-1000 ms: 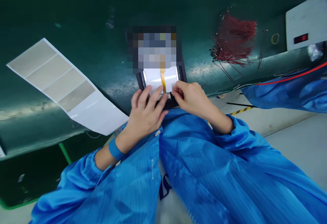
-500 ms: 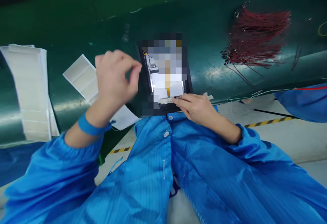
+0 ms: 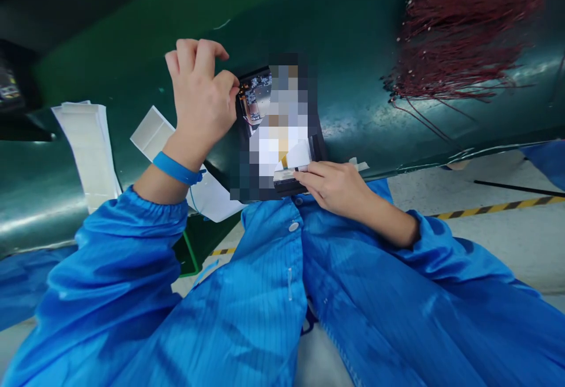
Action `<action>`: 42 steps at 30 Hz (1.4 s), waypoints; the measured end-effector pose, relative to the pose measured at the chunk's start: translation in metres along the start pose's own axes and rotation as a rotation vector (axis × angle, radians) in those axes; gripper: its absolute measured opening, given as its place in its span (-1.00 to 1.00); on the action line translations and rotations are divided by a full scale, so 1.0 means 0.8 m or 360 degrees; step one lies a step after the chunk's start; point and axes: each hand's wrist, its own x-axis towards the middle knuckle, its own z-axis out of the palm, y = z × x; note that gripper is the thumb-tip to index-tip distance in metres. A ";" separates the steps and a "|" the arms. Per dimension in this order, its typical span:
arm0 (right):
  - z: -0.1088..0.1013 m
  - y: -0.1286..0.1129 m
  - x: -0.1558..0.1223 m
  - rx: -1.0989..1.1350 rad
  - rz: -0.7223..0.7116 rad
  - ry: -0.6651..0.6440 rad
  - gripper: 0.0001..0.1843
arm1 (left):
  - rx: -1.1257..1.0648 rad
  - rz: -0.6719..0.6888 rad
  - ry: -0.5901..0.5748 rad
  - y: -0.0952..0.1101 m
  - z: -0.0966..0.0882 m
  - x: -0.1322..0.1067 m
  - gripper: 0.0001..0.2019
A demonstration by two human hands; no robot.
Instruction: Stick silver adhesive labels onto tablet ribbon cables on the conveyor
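Observation:
An opened tablet-like device [image 3: 300,184] with a dark frame lies before me at the table's front edge, much of it blurred by blocks. Its upper left corner bares a circuit board [image 3: 261,80]. At that corner my left hand [image 3: 200,92] has thumb and index finger pinched together, the other fingers raised and curled. Whatever is between those fingertips is hidden. A blue band [image 3: 176,169] circles the left wrist. My right hand [image 3: 333,187] grips the lower right edge of the device, its fingertips near a pale strip [image 3: 285,174] and a yellow tape [image 3: 283,160].
White sheets of labels [image 3: 90,151] lie at left, with a smaller sheet [image 3: 152,131] and white paper [image 3: 216,198] nearer the device. Bundled dark red wires [image 3: 468,33] spread across the green table [image 3: 353,33] at right. A dark object [image 3: 15,89] stands far left.
My left hand has gone from beside the device up to its upper left corner, where the circuit board now shows. The right hand has stayed at the lower edge. The view has tilted slightly.

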 end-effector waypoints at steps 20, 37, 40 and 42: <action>0.002 0.002 -0.003 -0.0013 -0.0047 0.0116 -0.72 | -0.0258 -0.0152 0.0342 -0.047 0.017 -0.012 -0.78; 0.005 -0.002 -0.005 -0.0012 -0.0145 0.0327 -0.76 | -0.0064 -0.0374 0.0009 -0.168 0.012 -0.043 -0.88; -0.005 0.002 -0.013 0.0254 -0.0139 0.0476 -0.81 | -0.0005 -0.0286 -0.0114 -0.170 -0.001 -0.057 -0.76; -0.014 0.007 -0.024 0.0349 -0.0047 0.0622 -0.82 | 0.0057 -0.0320 -0.0065 -0.161 -0.007 -0.078 -0.67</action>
